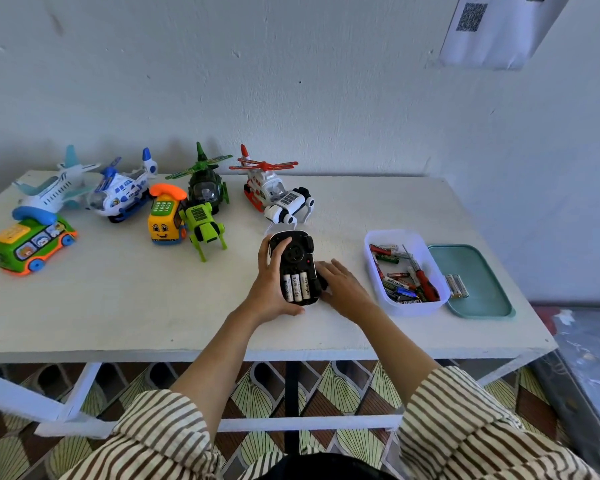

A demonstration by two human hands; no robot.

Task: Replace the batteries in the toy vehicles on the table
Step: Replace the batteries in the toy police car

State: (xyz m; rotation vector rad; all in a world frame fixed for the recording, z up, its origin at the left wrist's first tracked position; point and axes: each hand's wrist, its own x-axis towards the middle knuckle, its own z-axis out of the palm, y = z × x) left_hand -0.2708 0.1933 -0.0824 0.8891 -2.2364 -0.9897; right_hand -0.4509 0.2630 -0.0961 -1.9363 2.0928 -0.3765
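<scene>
A black toy car (297, 258) lies upside down at the middle of the white table (118, 306). Its battery bay is uncovered and holds three white batteries (296, 287). My left hand (272, 282) grips the car from its left side, fingers curled over the far end. My right hand (340, 284) lies on the table against the car's right side, fingers stretched toward it. What is under those fingers is hidden. A clear tub (404, 304) to the right holds several loose batteries and a red screwdriver (425, 280). Two batteries (457, 286) lie on a teal lid (482, 299).
Along the back of the table stand a toy airplane (54, 188), a blue-white helicopter (125, 192), a green helicopter (205, 183), a red-white helicopter (264, 185), a white robot dog (288, 206), a green robot dog (205, 226), a yellow phone car (165, 216) and a green bus (28, 244).
</scene>
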